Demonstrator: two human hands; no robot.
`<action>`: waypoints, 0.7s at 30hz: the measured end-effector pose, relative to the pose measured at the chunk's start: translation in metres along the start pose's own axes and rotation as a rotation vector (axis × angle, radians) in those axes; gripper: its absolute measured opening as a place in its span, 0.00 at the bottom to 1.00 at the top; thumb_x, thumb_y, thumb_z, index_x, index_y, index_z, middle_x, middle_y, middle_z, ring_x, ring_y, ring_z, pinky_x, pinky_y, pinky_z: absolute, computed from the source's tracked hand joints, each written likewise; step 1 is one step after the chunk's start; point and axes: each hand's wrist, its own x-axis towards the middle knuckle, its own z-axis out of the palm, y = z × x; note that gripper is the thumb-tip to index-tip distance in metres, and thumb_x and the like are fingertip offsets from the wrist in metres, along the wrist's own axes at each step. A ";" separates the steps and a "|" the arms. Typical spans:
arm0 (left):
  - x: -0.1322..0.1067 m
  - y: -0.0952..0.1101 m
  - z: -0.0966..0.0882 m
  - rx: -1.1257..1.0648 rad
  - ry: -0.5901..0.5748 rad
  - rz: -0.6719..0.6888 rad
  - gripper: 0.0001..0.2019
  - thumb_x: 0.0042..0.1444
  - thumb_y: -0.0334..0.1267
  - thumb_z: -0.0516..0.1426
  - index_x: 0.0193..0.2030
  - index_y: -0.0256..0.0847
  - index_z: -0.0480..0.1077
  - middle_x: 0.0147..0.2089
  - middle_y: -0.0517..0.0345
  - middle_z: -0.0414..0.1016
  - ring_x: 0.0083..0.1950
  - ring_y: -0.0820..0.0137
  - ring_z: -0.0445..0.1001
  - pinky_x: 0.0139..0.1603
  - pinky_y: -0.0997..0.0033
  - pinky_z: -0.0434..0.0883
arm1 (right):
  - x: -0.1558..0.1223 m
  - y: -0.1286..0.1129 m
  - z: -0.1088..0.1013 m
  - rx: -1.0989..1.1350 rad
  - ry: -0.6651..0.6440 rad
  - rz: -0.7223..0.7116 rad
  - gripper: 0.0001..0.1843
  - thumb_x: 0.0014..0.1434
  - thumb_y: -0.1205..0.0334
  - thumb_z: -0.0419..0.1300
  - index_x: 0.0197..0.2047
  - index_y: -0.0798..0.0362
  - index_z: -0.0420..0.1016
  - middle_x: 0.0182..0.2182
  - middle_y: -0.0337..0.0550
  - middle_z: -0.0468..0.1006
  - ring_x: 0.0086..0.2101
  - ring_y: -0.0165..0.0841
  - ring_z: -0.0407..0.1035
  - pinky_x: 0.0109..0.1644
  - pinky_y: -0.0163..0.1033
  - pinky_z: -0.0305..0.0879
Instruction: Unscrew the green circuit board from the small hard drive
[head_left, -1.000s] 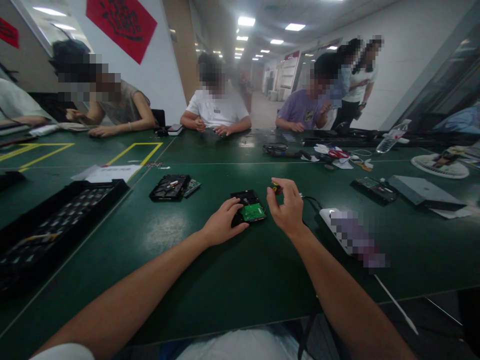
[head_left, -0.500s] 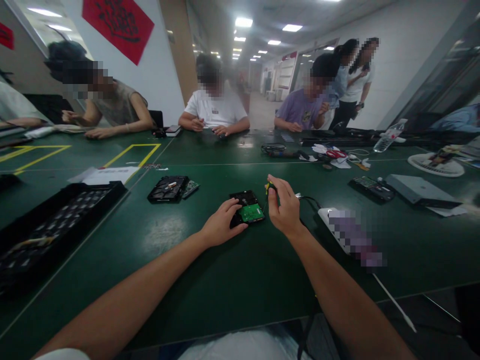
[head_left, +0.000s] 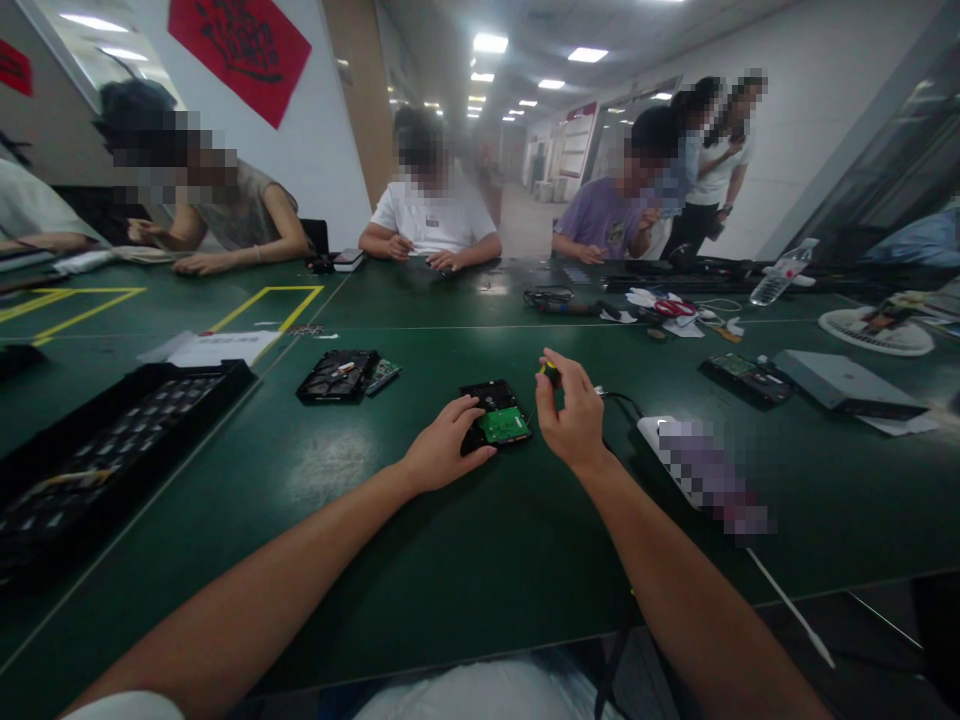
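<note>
A hard drive (head_left: 504,426) with a green circuit board lies flat on the table in front of me. My left hand (head_left: 448,444) holds it at its left side, fingertips on top and thumb along the near edge. Just right of the drive is my right hand (head_left: 570,412), its fingers pinched around a screwdriver (head_left: 551,372) with a yellow and black handle. The thin shaft points down toward the drive's right edge; its tip is too small to make out.
Left of the drive lies another opened drive (head_left: 337,376) beside a loose circuit board (head_left: 383,376). A long black tray (head_left: 120,450) sits further left. At right are a white power strip (head_left: 667,465), another drive (head_left: 742,378) and a grey metal box (head_left: 847,383). Several people sit opposite.
My right hand has shifted very slightly right, with the screwdriver handle turned a little between the fingers. The left hand and the hard drive stay where they were.
</note>
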 end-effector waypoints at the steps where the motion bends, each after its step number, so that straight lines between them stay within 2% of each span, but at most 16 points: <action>1: 0.000 0.000 0.000 -0.003 0.000 0.003 0.32 0.62 0.55 0.62 0.67 0.41 0.65 0.73 0.40 0.62 0.76 0.50 0.60 0.74 0.43 0.64 | 0.000 0.000 0.000 0.010 -0.005 0.003 0.20 0.71 0.62 0.54 0.64 0.49 0.68 0.53 0.52 0.79 0.49 0.41 0.76 0.55 0.52 0.76; 4: 0.000 0.000 0.000 0.000 -0.002 0.003 0.32 0.63 0.55 0.62 0.68 0.41 0.65 0.73 0.41 0.63 0.76 0.50 0.60 0.75 0.44 0.64 | 0.000 0.000 0.000 0.004 0.014 -0.003 0.18 0.70 0.60 0.56 0.62 0.48 0.71 0.51 0.51 0.78 0.49 0.42 0.75 0.54 0.52 0.76; 8: 0.000 0.000 0.000 0.012 -0.004 -0.009 0.32 0.62 0.55 0.62 0.68 0.41 0.65 0.73 0.41 0.62 0.76 0.50 0.59 0.74 0.44 0.64 | 0.001 0.000 -0.001 -0.040 0.074 -0.003 0.16 0.68 0.57 0.61 0.58 0.46 0.75 0.47 0.50 0.75 0.46 0.41 0.74 0.49 0.49 0.78; 14: 0.000 -0.001 0.001 0.011 -0.004 0.004 0.32 0.63 0.56 0.62 0.68 0.40 0.65 0.73 0.40 0.62 0.76 0.50 0.59 0.75 0.45 0.64 | 0.001 -0.001 -0.001 0.011 0.021 -0.050 0.20 0.71 0.65 0.54 0.64 0.47 0.70 0.53 0.51 0.79 0.54 0.42 0.75 0.59 0.54 0.75; 21: 0.000 0.000 -0.001 0.007 -0.008 -0.002 0.32 0.62 0.55 0.62 0.68 0.41 0.65 0.73 0.41 0.62 0.76 0.50 0.59 0.75 0.44 0.64 | 0.000 0.000 0.001 0.008 0.022 -0.005 0.17 0.71 0.63 0.54 0.61 0.48 0.70 0.52 0.52 0.79 0.51 0.42 0.76 0.55 0.52 0.77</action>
